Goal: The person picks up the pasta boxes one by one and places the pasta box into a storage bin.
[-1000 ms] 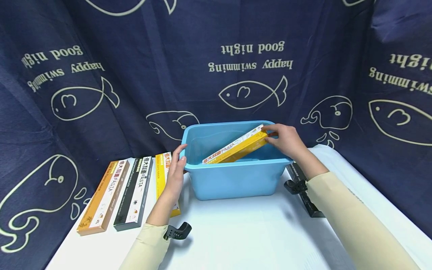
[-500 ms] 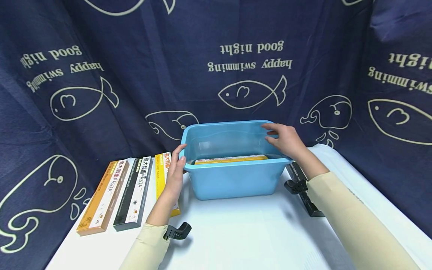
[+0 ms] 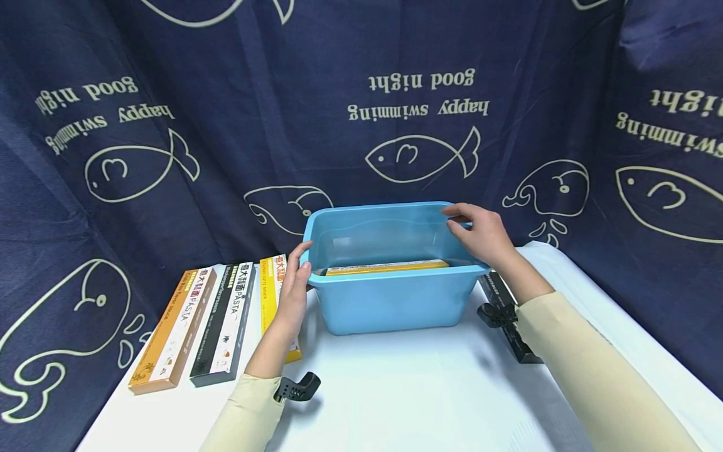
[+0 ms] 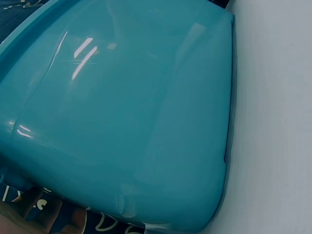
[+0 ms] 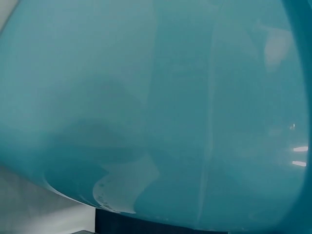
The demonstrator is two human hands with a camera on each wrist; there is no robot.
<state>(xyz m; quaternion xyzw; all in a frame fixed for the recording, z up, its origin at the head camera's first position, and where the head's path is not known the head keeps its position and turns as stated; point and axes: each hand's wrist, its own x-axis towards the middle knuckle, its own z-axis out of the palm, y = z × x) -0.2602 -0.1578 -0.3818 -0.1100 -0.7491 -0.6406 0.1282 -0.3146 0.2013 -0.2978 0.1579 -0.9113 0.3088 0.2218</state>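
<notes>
A light blue plastic bin (image 3: 390, 304) stands upright on the table. Inside it lies a yellow-and-white pasta box (image 3: 390, 267), of which only the upper strip shows above the front rim. At the bin's left rim, my left hand (image 3: 292, 289) holds the edge; in the left wrist view its fingers (image 4: 48, 212) show along the outside, below the rim. My right hand (image 3: 482, 235) hovers over the right end of the bin, fingers loosely bent, holding nothing. The right wrist view is filled by the bin's wall (image 5: 180, 107), and no fingers appear there.
Left of the bin lie an orange pasta box (image 3: 172, 333), a black-and-white one (image 3: 224, 323) and a yellow one (image 3: 271, 282) partly behind my left arm. A black box (image 3: 522, 342) lies at the right, partly under my right forearm. A dark blue fish-print cloth (image 3: 316, 94) hangs behind.
The yellow box, earlier tilted in my right hand's grip, dropped flat into the bin. My right hand let go, and its fingers shifted slightly right. My left hand stayed at the rim.
</notes>
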